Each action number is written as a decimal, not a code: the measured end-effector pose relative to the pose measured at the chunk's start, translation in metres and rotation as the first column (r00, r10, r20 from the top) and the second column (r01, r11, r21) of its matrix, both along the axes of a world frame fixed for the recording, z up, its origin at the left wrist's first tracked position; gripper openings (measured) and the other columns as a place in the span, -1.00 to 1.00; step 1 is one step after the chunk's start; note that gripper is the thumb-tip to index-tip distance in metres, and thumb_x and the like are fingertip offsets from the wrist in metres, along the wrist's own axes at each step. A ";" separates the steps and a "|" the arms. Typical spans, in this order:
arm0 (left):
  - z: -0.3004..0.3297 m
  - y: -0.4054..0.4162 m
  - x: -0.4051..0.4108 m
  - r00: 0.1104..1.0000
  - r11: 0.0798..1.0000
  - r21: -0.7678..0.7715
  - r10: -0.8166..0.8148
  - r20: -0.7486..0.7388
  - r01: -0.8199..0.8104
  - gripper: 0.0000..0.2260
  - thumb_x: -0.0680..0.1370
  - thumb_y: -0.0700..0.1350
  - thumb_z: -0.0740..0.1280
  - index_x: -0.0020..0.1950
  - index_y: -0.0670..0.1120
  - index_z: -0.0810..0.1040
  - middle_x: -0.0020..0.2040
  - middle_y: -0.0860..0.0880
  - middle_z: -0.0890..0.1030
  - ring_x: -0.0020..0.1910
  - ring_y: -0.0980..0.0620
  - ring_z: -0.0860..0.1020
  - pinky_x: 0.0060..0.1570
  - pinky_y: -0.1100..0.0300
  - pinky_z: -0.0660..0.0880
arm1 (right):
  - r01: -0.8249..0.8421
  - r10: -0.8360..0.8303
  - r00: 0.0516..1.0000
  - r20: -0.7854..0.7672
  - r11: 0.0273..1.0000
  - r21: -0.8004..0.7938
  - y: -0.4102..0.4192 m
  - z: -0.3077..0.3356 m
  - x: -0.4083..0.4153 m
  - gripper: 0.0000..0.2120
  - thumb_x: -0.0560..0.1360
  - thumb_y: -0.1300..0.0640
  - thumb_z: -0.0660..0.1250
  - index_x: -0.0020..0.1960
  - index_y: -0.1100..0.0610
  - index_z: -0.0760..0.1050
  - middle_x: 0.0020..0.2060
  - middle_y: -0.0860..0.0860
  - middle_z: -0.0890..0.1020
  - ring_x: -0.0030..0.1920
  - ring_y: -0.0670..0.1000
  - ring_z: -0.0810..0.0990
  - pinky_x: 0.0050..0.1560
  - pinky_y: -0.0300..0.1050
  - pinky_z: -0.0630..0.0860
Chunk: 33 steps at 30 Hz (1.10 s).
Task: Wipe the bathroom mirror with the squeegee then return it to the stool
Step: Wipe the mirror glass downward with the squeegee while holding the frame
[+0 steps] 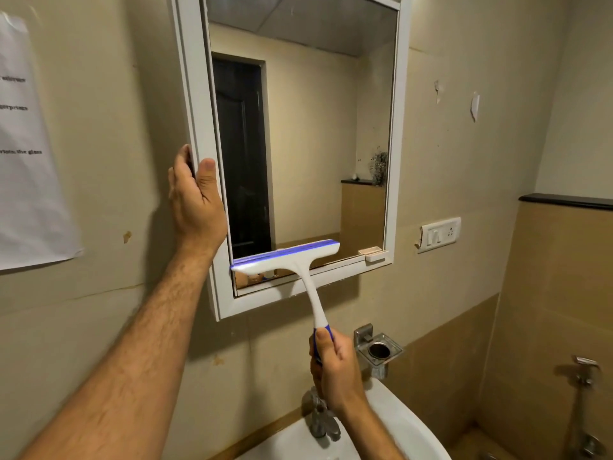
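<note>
The squeegee (292, 260) has a white plastic T-shaped body, a wide head edged with a blue-violet rubber blade, and a slim white handle ending in a blue grip. Its head lies tilted against the lower part of the mirror (315, 127), blade uppermost, the left end of the head lower than the right and reaching the inner edge of the white frame (195, 94). The handle slopes down and to the right, crossing the bottom rail of the frame. The right hand (335, 370) is wrapped around the blue grip, thumb laid along the handle. The left hand (195, 197) clasps the left side of the frame, thumb on the front face, fingers behind it. A white basin (398, 423) with a metal tap (320, 419) sits below.
</note>
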<state>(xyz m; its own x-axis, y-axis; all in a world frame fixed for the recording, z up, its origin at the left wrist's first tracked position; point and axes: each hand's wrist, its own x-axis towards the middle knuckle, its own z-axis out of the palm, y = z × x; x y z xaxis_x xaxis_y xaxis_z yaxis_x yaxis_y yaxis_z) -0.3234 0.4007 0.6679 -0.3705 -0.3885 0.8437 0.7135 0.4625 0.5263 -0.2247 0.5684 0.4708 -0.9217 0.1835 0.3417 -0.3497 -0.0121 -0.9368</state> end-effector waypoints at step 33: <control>-0.002 0.001 -0.007 0.999 0.999 0.014 0.043 -0.029 -0.043 -0.57 0.68 0.02 0.07 0.45 -0.22 0.36 0.33 -0.12 0.50 0.28 0.09 0.44 0.12 0.63 0.22 | 0.066 -0.062 0.997 -0.054 0.995 0.069 0.006 -0.015 -0.013 -0.63 0.47 -0.24 0.16 -0.35 0.00 0.37 -0.54 -0.09 0.31 -0.51 -0.05 0.24 -0.46 -0.16 0.19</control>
